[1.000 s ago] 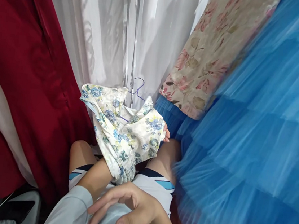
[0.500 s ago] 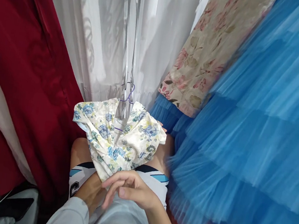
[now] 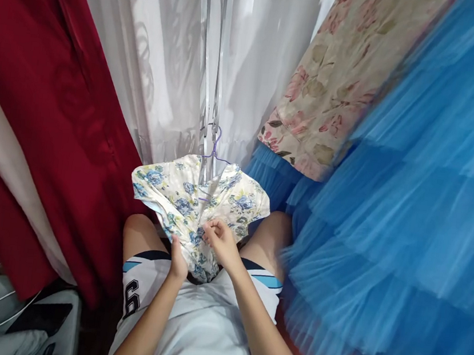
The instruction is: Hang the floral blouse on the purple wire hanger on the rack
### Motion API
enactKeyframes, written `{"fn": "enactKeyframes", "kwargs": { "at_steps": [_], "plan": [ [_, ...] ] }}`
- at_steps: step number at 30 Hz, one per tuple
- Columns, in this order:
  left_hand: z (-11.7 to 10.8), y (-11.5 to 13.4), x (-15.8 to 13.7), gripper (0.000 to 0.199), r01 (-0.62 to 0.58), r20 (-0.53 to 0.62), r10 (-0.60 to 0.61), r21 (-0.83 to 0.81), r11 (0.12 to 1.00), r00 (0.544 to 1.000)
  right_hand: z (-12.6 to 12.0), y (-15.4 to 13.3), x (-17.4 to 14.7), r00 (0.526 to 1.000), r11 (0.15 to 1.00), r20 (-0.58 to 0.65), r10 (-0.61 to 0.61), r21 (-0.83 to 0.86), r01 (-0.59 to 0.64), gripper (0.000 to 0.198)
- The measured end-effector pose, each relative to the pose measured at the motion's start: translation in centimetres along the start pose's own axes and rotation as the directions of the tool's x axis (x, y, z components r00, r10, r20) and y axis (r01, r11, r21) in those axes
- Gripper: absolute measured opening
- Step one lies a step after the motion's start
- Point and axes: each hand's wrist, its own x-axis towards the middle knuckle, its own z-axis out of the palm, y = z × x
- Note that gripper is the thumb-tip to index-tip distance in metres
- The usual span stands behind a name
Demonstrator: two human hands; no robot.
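Head view, top: blue-flowered white top hangs on a purple hanger, lower end bunched between the thighs at the lap's middle, shoulders out by the knees.
Left hand: thumb on top's lower left edge, other fingers hidden underneath; cloth looks held between.
Right hand: over front middle, fingers curled toward thumb; can't tell if pinching cloth.
Hanger hook: by the shiny strips; can't tell if caught.
Risk, hanger: a hard downward tug could slip a shoulder off.
Risk, blue tulle: close to right knee, could snag an elbow swung wide.
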Motion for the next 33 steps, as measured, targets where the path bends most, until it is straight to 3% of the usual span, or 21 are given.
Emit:
{"fn": "enactKeyframes", "kwargs": {
  "at_steps": [4, 8, 11, 14, 16, 19, 20, 21, 23, 25, 27, 29, 33],
  "plan": [
    [0.2, -0.6, -1.3, 0.059, -0.058, -0.004, 0.058, 0.021, 0.998, 0.998, 0.3, 0.4, 0.2, 0.990, 0.981, -0.096, -0.104, -0.173, 0.086, 0.031],
    [0.8, -0.1, -1.7, 0.043, -0.046, -0.032, 0.050, 0.100, 0.994, 0.998, -0.7, 0.7, -0.4, 0.992, 0.965, -0.075, -0.105, -0.248, 0.084, 0.028],
    [0.4, -0.3, -1.4, 0.038, -0.018, -0.082, 0.029, 0.132, 0.991, 0.996, -1.1, 0.6, -0.8, 0.997, 0.957, -0.028, -0.070, -0.285, 0.059, 0.031],
    [-0.6, -0.4, -0.8, 0.035, -0.029, -0.138, 0.060, 0.215, 0.976, 0.989, -0.9, 0.1, -1.2, 0.999, 0.982, 0.042, 0.017, -0.191, -0.009, 0.035],
    [-1.5, -0.1, -0.6, 0.041, -0.136, -0.216, 0.205, 0.295, 0.946, 0.955, -0.7, -0.3, -1.4, 0.996, 0.995, 0.057, 0.062, -0.078, -0.058, 0.033],
    [-2.1, 0.9, -0.7, 0.051, -0.342, -0.303, 0.515, 0.475, 0.811, 0.802, -0.5, -1.1, -1.6, 0.996, 0.995, 0.010, 0.093, 0.035, -0.093, 0.030],
    [-2.1, 1.2, -0.9, 0.051, -0.389, -0.261, 0.577, 0.524, 0.758, 0.774, -0.4, -1.4, -1.6, 0.995, 0.994, -0.004, 0.097, 0.055, -0.097, 0.029],
    [-1.9, 1.4, -1.1, 0.048, -0.427, -0.178, 0.603, 0.554, 0.714, 0.777, -0.4, -1.7, -1.7, 0.995, 0.992, -0.007, 0.099, 0.074, -0.099, 0.028],
    [-1.3, 1.5, -1.5, 0.036, -0.478, 0.053, 0.545, 0.556, 0.680, 0.837, -0.1, -2.1, -2.0, 0.994, 0.988, 0.016, 0.107, 0.110, -0.108, 0.027],
    [-0.6, 1.2, -1.5, 0.021, -0.468, 0.233, 0.410, 0.536, 0.702, 0.882, 0.2, -2.4, -2.3, 0.992, 0.983, 0.051, 0.119, 0.135, -0.125, 0.026],
    [-0.2, 0.8, -1.2, 0.007, -0.443, 0.314, 0.317, 0.542, 0.714, 0.895, 0.5, -2.6, -2.3, 0.989, 0.976, 0.074, 0.130, 0.167, -0.141, 0.026],
    [0.0, 0.6, -1.0, 0.007, -0.453, 0.359, 0.289, 0.569, 0.686, 0.888, 0.7, -3.1, -1.6, 0.990, 0.967, 0.065, 0.124, 0.216, -0.135, 0.027],
    [0.7, 0.9, -1.3, 0.014, -0.501, 0.476, 0.201, 0.669, 0.549, 0.856, 1.0, -6.2, 2.7, 0.997, 0.945, -0.072, 0.043, 0.327, -0.017, 0.030]
  ]
}}
